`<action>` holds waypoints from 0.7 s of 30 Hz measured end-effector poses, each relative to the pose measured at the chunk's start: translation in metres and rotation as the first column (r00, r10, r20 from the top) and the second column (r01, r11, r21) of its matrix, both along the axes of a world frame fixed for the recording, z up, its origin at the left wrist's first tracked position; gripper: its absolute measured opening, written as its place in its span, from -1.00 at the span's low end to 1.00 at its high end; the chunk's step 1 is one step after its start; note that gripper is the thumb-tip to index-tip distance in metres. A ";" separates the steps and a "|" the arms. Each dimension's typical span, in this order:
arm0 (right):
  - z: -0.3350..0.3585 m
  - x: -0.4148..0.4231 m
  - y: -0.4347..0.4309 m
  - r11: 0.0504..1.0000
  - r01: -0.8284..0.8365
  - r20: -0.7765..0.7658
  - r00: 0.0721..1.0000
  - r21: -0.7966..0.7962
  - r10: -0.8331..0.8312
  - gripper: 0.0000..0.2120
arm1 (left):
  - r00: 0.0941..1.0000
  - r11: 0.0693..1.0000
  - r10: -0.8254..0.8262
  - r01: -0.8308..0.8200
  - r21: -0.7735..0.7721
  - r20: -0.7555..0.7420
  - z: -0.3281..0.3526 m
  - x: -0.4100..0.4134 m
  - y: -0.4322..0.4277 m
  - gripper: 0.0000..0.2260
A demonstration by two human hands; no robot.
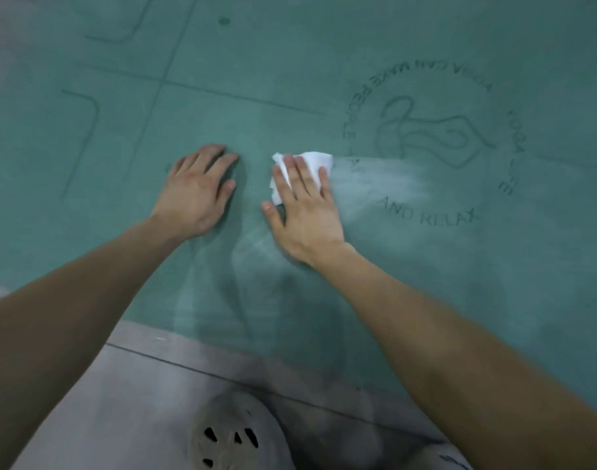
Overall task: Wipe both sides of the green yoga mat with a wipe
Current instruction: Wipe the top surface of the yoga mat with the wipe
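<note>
The head view shows the right hand (302, 201) pressing the white wipe (304, 167) flat-fingered onto the green yoga mat (290, 62) spread on the floor (138, 385), while the left hand (199, 188), fingers spread, likely steadies the mat.

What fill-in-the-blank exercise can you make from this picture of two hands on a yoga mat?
1. The right hand presses a white ____ flat onto the mat with straight fingers.
2. The left hand rests flat on the mat and holds ____.
3. The mat lies on a grey ____.
Missing words: wipe; nothing; floor.
</note>
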State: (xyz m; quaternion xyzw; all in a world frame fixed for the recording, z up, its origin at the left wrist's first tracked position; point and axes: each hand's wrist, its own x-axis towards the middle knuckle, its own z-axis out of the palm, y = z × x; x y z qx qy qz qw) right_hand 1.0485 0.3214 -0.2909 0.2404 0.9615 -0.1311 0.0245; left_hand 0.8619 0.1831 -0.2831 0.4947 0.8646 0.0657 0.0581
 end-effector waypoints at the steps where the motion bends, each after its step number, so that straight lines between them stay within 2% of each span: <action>1: 0.001 -0.007 0.000 0.996 -0.093 -0.008 0.996 0.001 0.093 -0.33 | 1.000 1.000 -0.006 0.006 -0.002 -0.008 -0.001 -0.009 0.006 -0.53; 3: 0.000 -0.003 0.022 0.982 -0.188 -0.041 0.981 0.032 0.190 -0.38 | 0.999 1.000 -0.019 0.019 -0.011 -0.033 -0.001 -0.028 0.014 -0.51; 4: -0.002 0.008 0.039 0.989 -0.142 -0.051 0.988 0.050 0.145 -0.39 | 0.998 0.999 -0.035 0.034 -0.021 -0.047 -0.002 -0.036 0.018 -0.50; 6: -0.002 0.034 0.079 0.983 0.176 -0.050 0.984 0.061 -0.173 -0.36 | 0.996 0.998 -0.055 0.053 -0.031 -0.070 -0.003 -0.047 0.024 -0.49; 7: 0.000 0.040 0.093 0.932 0.360 -0.044 0.933 0.043 -0.358 -0.33 | 0.995 0.999 -0.053 0.052 -0.015 -0.081 -0.005 -0.049 0.026 -0.49; 8: 0.002 0.035 0.099 0.874 0.485 -0.027 0.874 0.033 -0.485 -0.30 | 0.995 0.999 -0.049 0.050 0.014 -0.092 -0.008 -0.049 0.028 -0.51; 9: 0.004 0.021 0.094 0.844 0.534 -0.021 0.845 0.045 -0.534 -0.27 | 0.994 0.997 -0.042 0.048 0.054 -0.104 -0.012 -0.047 0.029 -0.52; 10: 0.005 0.000 0.082 0.868 0.494 -0.029 0.870 0.060 -0.493 -0.25 | 0.993 0.995 -0.028 0.039 0.095 -0.112 -0.016 -0.044 0.028 -0.54; 12: 0.002 -0.047 0.058 0.971 0.236 -0.063 0.970 0.034 -0.233 -0.28 | 0.994 0.985 -0.008 0.028 0.173 -0.113 -0.024 -0.039 0.026 -0.55; 13: 0.000 -0.067 0.049 0.994 0.107 -0.081 0.991 0.026 -0.105 -0.31 | 0.994 0.978 -0.011 0.034 0.205 -0.109 -0.028 -0.039 0.025 -0.55; 15: -0.003 -0.085 0.050 0.996 -0.072 -0.082 0.994 0.047 0.076 -0.36 | 0.994 0.968 -0.028 0.054 0.245 -0.107 -0.033 -0.042 0.022 -0.55; 17: -0.006 -0.072 0.073 0.981 -0.171 -0.062 0.982 0.087 0.176 -0.38 | 0.994 0.964 -0.030 0.057 0.258 -0.107 -0.035 -0.042 0.019 -0.54; 18: -0.007 -0.057 0.090 0.985 -0.152 -0.050 0.986 0.087 0.156 -0.39 | 0.994 0.962 -0.034 0.059 0.266 -0.100 -0.036 -0.042 0.019 -0.54; 19: -0.006 -0.037 0.106 0.995 -0.060 -0.047 0.997 0.085 0.064 -0.39 | 0.995 0.960 -0.043 0.066 0.273 -0.089 -0.036 -0.042 0.019 -0.53; 21: -0.003 0.001 0.131 0.965 0.253 -0.058 0.967 0.070 -0.249 -0.39 | 0.995 0.960 -0.051 0.072 0.269 -0.084 -0.037 -0.047 0.019 -0.53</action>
